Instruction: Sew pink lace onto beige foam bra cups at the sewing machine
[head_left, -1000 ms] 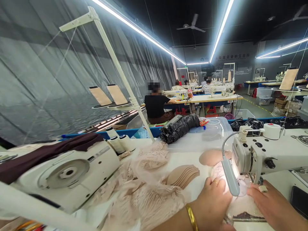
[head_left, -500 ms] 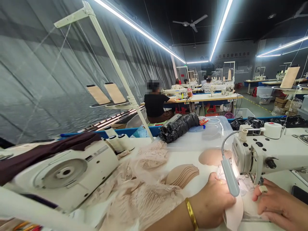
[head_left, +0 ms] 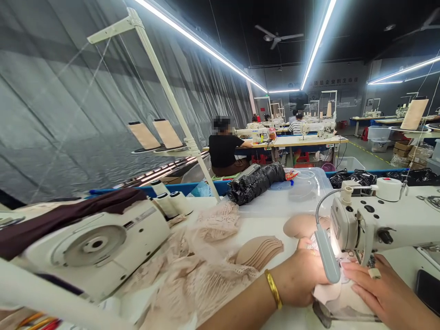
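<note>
My left hand [head_left: 304, 277], with a gold bangle at the wrist, is closed on a pale pink bra cup [head_left: 328, 294] beside the needle area of a white sewing machine [head_left: 347, 220]. White lace lies at the cup under the needle. Across from it, my right hand [head_left: 380, 282] rests flat on the work, fingers stretched toward the presser foot. A grey lamp [head_left: 327, 254] on a bendy neck hides part of my left fingers and the cup. Left of my hands are a fanned stack of beige cups [head_left: 259, 252] and another beige cup [head_left: 297, 226].
Beige lace fabric [head_left: 202, 279] is heaped on the table. A second machine [head_left: 92, 243] stands at left near a thread stand [head_left: 165, 87]. Behind are a clear plastic box [head_left: 302, 197] and a black wrapped bundle [head_left: 256, 182]. A phone [head_left: 424, 284] lies far right. A co-worker [head_left: 225, 149] sits ahead.
My right hand has moved left, and its curled fingers have stretched out flat over the work. My left hand has moved slightly up and left, and the hanging cup now lies flatter.
</note>
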Tool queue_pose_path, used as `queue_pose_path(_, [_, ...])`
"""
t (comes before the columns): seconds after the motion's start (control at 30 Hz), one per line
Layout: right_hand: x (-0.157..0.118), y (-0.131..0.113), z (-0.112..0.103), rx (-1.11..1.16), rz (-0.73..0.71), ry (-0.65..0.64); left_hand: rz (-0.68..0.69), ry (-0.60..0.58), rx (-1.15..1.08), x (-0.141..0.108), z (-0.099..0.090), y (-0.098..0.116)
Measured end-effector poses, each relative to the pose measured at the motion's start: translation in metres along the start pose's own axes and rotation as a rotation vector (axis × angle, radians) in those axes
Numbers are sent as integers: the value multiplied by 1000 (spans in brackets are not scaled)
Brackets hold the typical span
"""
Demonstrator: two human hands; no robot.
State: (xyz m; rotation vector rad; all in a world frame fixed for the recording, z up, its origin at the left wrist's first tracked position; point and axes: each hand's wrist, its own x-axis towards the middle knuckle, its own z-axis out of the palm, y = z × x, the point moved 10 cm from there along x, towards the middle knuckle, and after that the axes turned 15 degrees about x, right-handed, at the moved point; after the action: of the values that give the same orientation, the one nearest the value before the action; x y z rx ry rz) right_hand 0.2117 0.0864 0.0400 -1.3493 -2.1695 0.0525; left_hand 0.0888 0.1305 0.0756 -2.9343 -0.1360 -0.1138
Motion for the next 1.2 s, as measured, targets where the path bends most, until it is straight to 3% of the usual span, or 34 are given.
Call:
queue_pose_path(0.5, [2,-4,0,-118,-39,-42,54,47,-7,6,1,-4])
queue_pose_path(0.83, [-2,-6,-12,-34,-69,36,20,7,-36,4,12,-12])
queue_pose_path(1.07, [-10,23,-10,193,135,68,-3,10,-23,5,12,-13])
queue_pose_path(1.2, [-10,23,-13,269,197,81,-3,28,8,6,8,-9])
